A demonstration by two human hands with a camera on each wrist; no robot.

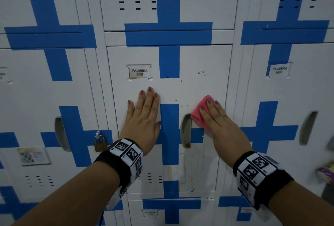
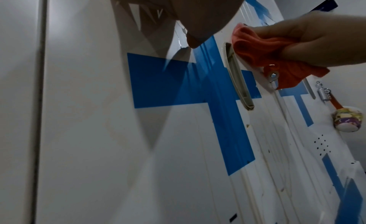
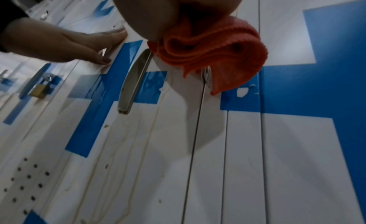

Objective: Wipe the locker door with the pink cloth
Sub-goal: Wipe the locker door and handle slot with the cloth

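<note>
Two wristbands nearest the head camera, checkered black and white, one on each forearm: left wristband, right wristband. Beyond them, two hands on one white locker door. Left hand flat against the door, fingers straight and together, gripping nothing, just left of the door's blue cross. Right hand pressing the pink cloth to the door, just right of the recessed handle and near the door's right edge.

From the head view, fingers straight over the cloth and most of the cloth covered by the hand. From the left wrist view, more of it: a bunched, orange-pink fold with the thumb tucked under and curled against it, a loose corner hanging below. From the right wrist view, the same folds filling the upper middle, the fingers themselves cut off at the top edge.

One name tag on the door, reading PALMERA, number beneath blurred. A few small brown spots right of the tag, seen only from the head view; faint drip lines below the handle, clearer in the wrist views.

One brass padlock on the locker to the left. One patterned pouch hanging on a locker to the right, blurred and cut off at the head view's edge, whole in the left wrist view.
</note>
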